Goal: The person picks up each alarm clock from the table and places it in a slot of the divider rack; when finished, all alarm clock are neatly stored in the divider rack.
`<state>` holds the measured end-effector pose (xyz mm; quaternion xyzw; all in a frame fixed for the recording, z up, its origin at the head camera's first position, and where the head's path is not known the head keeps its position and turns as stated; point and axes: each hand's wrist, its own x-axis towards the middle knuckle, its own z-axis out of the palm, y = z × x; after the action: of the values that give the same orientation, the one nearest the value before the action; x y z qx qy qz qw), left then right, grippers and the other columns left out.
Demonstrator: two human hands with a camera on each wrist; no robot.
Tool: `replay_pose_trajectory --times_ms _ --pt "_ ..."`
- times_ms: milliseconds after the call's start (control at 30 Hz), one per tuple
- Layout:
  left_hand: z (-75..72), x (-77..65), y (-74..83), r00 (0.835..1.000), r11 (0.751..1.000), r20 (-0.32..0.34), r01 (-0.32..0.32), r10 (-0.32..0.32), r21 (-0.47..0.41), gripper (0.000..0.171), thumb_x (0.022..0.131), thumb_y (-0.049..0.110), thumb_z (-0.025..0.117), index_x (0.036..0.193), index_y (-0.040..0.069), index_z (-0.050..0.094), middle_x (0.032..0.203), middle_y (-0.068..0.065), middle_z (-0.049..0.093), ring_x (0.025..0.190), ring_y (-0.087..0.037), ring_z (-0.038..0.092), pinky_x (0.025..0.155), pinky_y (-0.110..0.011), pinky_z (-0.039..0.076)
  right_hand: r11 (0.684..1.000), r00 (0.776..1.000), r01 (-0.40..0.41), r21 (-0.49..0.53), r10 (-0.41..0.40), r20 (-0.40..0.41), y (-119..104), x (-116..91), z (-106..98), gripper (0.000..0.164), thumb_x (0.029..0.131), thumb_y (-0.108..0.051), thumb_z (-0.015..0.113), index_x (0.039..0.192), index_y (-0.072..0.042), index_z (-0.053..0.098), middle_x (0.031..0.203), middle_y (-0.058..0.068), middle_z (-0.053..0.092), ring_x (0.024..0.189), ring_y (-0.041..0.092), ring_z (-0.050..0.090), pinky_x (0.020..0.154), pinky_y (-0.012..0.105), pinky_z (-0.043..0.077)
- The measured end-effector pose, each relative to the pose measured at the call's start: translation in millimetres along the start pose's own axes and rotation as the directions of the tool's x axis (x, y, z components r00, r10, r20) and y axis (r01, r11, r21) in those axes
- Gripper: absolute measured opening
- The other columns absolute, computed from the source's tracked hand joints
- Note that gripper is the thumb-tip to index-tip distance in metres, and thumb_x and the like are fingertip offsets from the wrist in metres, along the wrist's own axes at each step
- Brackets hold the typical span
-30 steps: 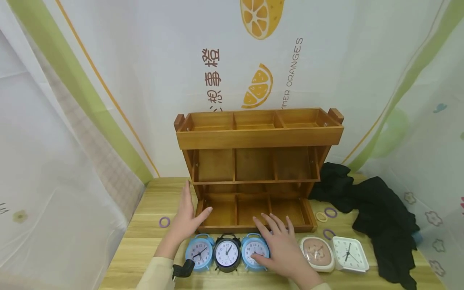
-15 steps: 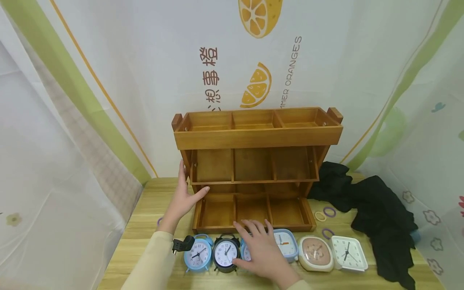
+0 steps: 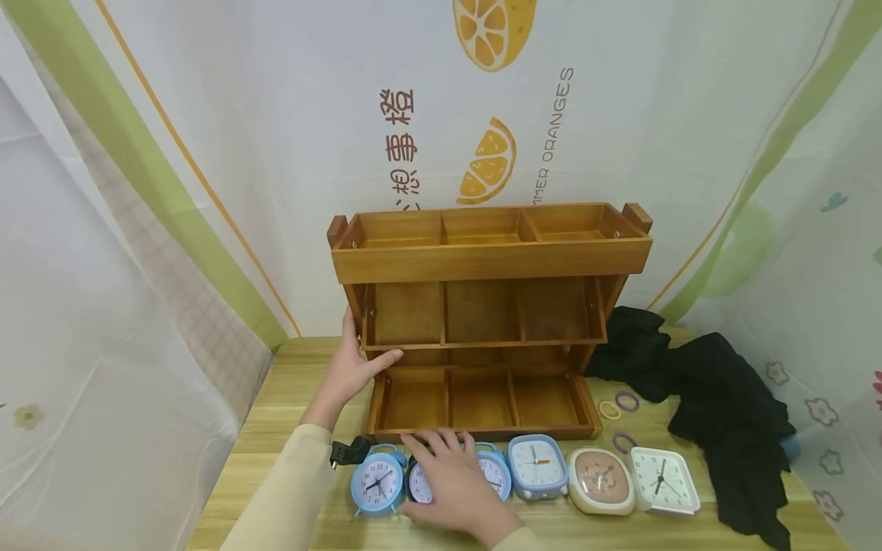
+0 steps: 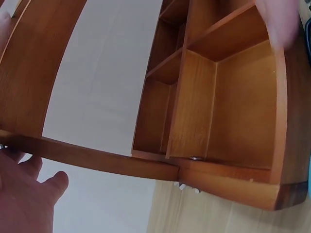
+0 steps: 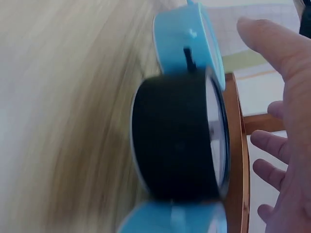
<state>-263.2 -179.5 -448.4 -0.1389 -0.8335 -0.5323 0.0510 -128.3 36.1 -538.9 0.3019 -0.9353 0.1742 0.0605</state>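
Note:
My left hand is at the left side of a brown wooden tiered organizer, thumb stretched out in front of its side post. In the left wrist view its fingers lie along the side board; contact is unclear. My right hand hovers over a black twin-bell alarm clock, fingers spread and nothing held; it partly hides that clock in the head view. A light-blue twin-bell clock stands to the left. Another blue twin-bell clock, partly covered by the hand, is on the right.
Farther right along the row stand a blue square clock, a cream-and-pink clock and a white square clock. Purple and yellow rings lie beside a heap of black cloth. A printed curtain hangs behind.
My right hand has slid left along the clocks, from the right-hand blue twin-bell clock to the black one, uncovering the blue square clock. My left hand has moved up and forward to the organizer's side.

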Motion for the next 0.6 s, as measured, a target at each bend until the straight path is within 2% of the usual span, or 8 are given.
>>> replay_pose_trajectory --times_ms 100,233,433,600 --pt "3.4 1.1 -0.7 1.0 0.999 0.001 -0.002 0.002 -0.037 0.12 0.093 0.036 0.082 0.165 0.04 -0.014 0.174 -0.004 0.005 0.157 -0.035 0.022 0.122 -0.062 0.025 1.0 1.0 0.004 0.002 -0.004 0.015 -9 7 2 0.093 0.085 -0.071 0.072 0.161 -0.025 0.043 0.153 -0.003 0.048 0.133 0.024 0.047 0.098 0.054 0.04" --pt "6.4 1.7 -0.9 1.0 0.997 -0.003 -0.012 0.012 -0.072 0.117 0.095 0.034 0.08 0.165 0.041 -0.013 0.174 -0.004 0.007 0.155 -0.036 0.025 0.122 -0.063 0.026 1.0 0.999 0.015 -0.007 -0.015 0.032 -20 17 6 0.095 0.084 -0.073 0.072 0.16 -0.026 0.043 0.153 -0.004 0.05 0.129 0.021 0.048 0.089 0.042 0.036" --pt "5.7 -1.3 1.7 1.0 0.998 -0.018 0.01 -0.011 -0.054 0.118 0.096 0.033 0.079 0.166 0.033 -0.016 0.175 -0.007 0.001 0.158 -0.037 0.016 0.123 -0.063 0.022 0.999 0.997 0.004 -0.049 0.0 0.08 -32 29 13 0.098 0.081 -0.079 0.071 0.159 -0.025 0.046 0.15 -0.007 0.053 0.125 0.019 0.05 0.086 0.039 0.034" --pt "5.7 -1.2 -1.6 0.999 0.999 -0.02 0.024 -0.025 -0.031 0.119 0.095 0.041 0.079 0.165 0.037 -0.017 0.175 -0.004 -0.001 0.159 -0.035 0.014 0.123 -0.063 0.022 0.996 0.989 -0.026 -0.086 0.038 0.14 -35 36 24 0.098 0.079 -0.083 0.069 0.156 -0.026 0.05 0.149 -0.008 0.053 0.121 0.018 0.051 0.085 0.039 0.035"
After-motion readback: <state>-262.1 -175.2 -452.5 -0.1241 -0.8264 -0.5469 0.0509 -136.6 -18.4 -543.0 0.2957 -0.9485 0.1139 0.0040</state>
